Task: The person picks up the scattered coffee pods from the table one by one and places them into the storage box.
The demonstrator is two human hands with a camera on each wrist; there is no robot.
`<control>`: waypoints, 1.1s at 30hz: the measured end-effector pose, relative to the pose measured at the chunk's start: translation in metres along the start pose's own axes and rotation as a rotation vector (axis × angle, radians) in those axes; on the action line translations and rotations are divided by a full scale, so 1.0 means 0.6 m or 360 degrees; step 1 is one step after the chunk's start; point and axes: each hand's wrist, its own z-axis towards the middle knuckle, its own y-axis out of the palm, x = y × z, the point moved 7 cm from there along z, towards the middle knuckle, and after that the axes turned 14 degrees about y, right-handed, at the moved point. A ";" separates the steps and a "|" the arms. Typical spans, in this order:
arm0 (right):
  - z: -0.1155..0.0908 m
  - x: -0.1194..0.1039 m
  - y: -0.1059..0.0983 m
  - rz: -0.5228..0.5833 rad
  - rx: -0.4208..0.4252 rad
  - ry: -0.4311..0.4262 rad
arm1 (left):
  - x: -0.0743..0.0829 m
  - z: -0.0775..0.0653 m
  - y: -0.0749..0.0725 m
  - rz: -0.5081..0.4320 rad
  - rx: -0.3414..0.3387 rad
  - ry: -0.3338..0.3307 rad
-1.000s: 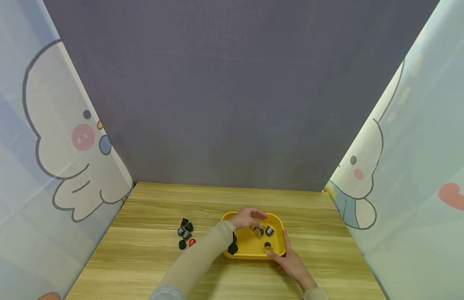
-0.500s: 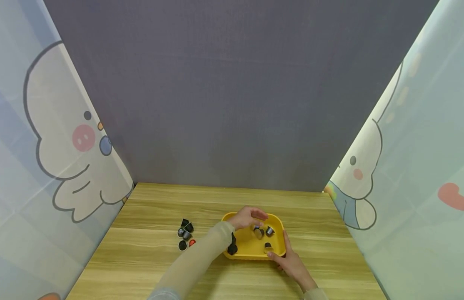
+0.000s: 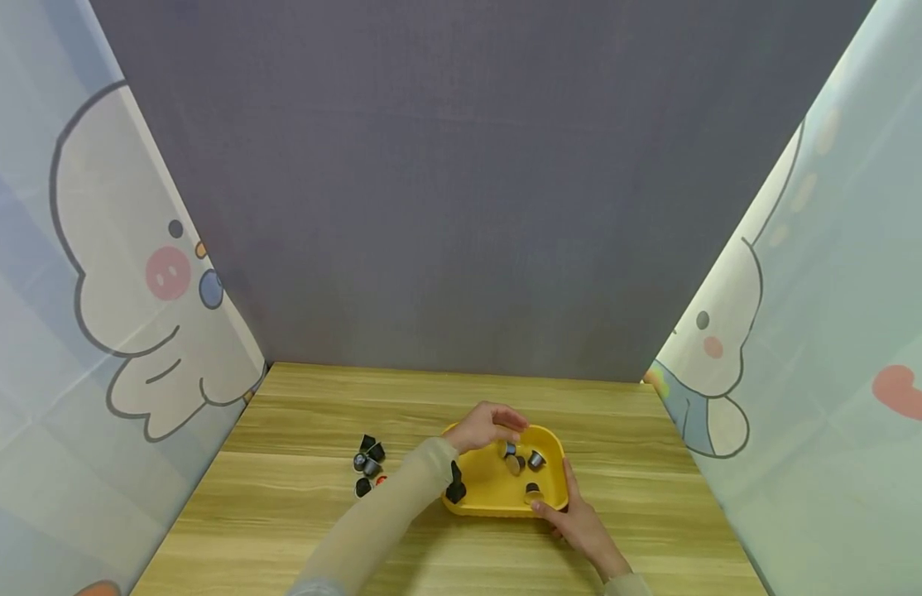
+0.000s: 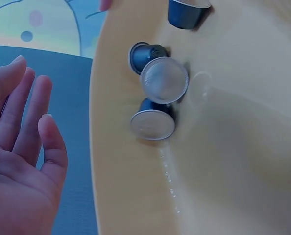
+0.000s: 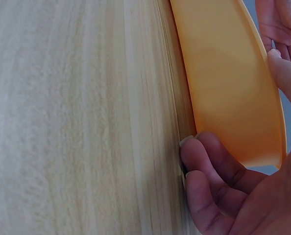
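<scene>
A yellow tray [image 3: 498,511] stands on the table with several coffee capsules [image 3: 535,460] inside. My left hand [image 3: 487,426] hovers over its far left rim, fingers loosely bent; in the left wrist view the palm [image 4: 23,171] holds nothing. My right hand [image 3: 580,523] holds the tray's near right corner, thumb over the rim and fingers along the outer wall. In the right wrist view those fingers [image 5: 204,166] curl against the tray's side [image 5: 229,73]. Close up, capsules with silvery lids [image 4: 165,81] cluster along the tray's wall. A black capsule [image 3: 456,492] lies at the left end, partly behind my sleeve.
Left of the tray, several dark capsules [image 3: 370,455] lie grouped on the wood-grain table [image 3: 304,414], with a red capsule [image 3: 381,480] partly hidden by my left forearm. A grey curtain [image 3: 446,248] stands behind the table, with printed cloths at both sides.
My left hand has shifted slightly up and left, uncovering more of a bluish capsule in the tray. My right hand has stayed at the tray's corner.
</scene>
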 end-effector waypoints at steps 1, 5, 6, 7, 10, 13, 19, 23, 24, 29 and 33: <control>0.000 0.000 0.000 0.0001 -0.0002 0.0001 | 0.002 -0.001 -0.002 -0.0002 0.0001 0.0003; 0.001 0.001 0.000 0.0005 -0.0004 0.0010 | 0.012 -0.006 -0.009 -0.0029 -0.0015 0.0043; 0.002 0.001 0.000 0.0004 -0.0004 0.0009 | 0.015 -0.008 -0.011 -0.0034 -0.0021 0.0057; 0.002 0.002 0.001 0.0005 -0.0006 0.0013 | 0.019 -0.009 -0.012 -0.0039 -0.0028 0.0074; 0.004 0.001 0.001 0.0005 -0.0007 0.0006 | 0.028 -0.015 -0.016 -0.0042 -0.0043 0.0110; 0.006 0.001 0.001 0.0005 -0.0014 0.0004 | 0.033 -0.022 -0.021 -0.0020 -0.0042 0.0137; 0.007 0.003 0.002 0.0011 -0.0014 -0.0010 | 0.037 -0.042 -0.037 0.0045 0.0002 0.0178; 0.006 0.005 0.001 0.0028 -0.0009 0.0001 | 0.040 -0.060 -0.055 0.0034 0.0034 0.0193; 0.007 0.005 0.001 0.0027 -0.0005 0.0000 | 0.040 -0.065 -0.061 0.0027 0.0055 0.0194; 0.007 0.004 -0.001 0.0010 0.0003 -0.0014 | 0.039 -0.096 -0.099 -0.0011 0.0181 0.0168; 0.007 0.005 -0.002 0.0008 0.0004 -0.0005 | 0.035 -0.128 -0.132 -0.0040 0.0253 0.0141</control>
